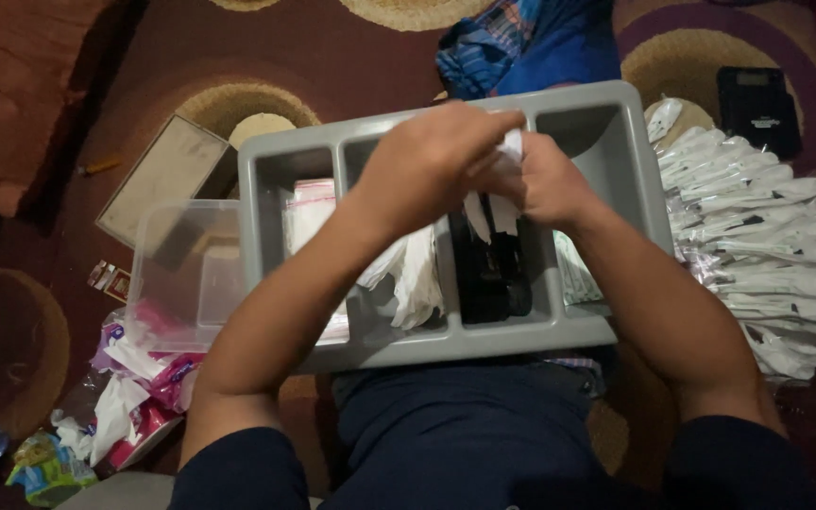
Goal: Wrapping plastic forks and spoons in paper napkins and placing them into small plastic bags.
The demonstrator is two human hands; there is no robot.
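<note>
A big grey plastic tray with long compartments (266,189) rests on the person's lap, above the dark red carpet with tan circles (351,57). Both hands meet over the tray's far middle part. The left hand (432,156) and the right hand (545,179) are both closed on a small white paper napkin (512,151), pinching it between them. More white napkins (413,274) and black plastic cutlery (488,269) lie in the compartments below. The arms hide much of the tray. To the right lies a fan of clear wrapped packets (767,246). To the left sits a clear plastic box (186,274).
</note>
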